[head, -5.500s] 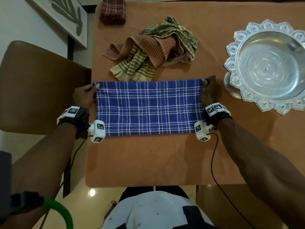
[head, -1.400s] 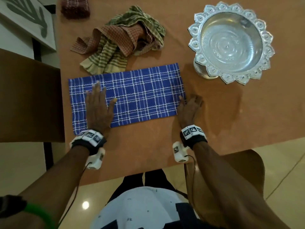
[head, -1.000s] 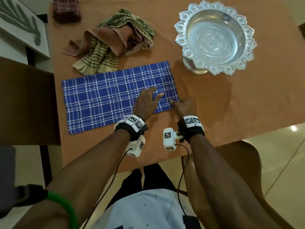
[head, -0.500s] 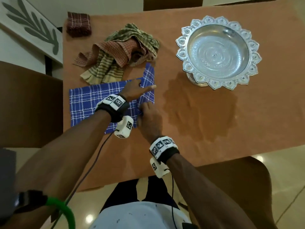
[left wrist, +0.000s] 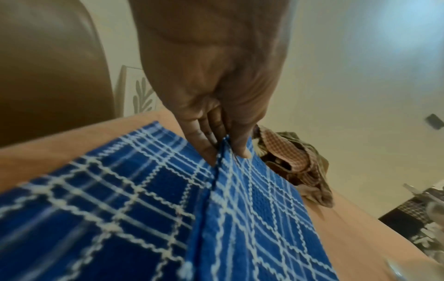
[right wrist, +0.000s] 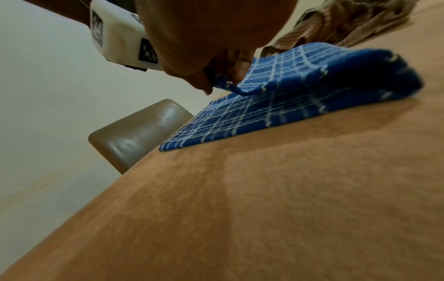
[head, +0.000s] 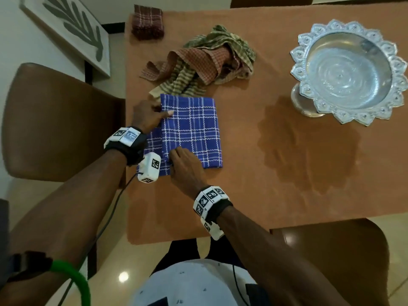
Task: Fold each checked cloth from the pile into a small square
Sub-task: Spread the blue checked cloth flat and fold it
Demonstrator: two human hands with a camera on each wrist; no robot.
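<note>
2 bare hands work on a blue cotton cloth with white checks point(head: 194, 131), which lies folded over on the orange-brown felt-covered table point(head: 287, 173), near its 9 o'clock edge. The left hand point(head: 146, 115) pinches the top layer's far corner between thumb and fingers, at about 10 o'clock on the cloth; the left wrist view shows the thumb above and the fingers point(left wrist: 199, 140) beneath the lifted edge. The right hand point(head: 185, 165) pinches the same layer's near corner at about 7 o'clock, raising it off the layer below, as the right wrist view shows. A narrow strip of the lower layer shows uncovered at the 9 o'clock side.

At 12 o'clock from the blue cloth, touching its far edge, sits a crumpled pile of olive-striped and rust-checked cloths point(head: 205, 62). At 11 o'clock, near the table's far corner, rests 1 dark maroon checked cloth folded into a small square point(head: 148, 22). A scalloped silver metal bowl on a pedestal point(head: 351, 71) stands well apart at 2 o'clock. Brown padded chairs point(head: 57, 120) flank the table.
</note>
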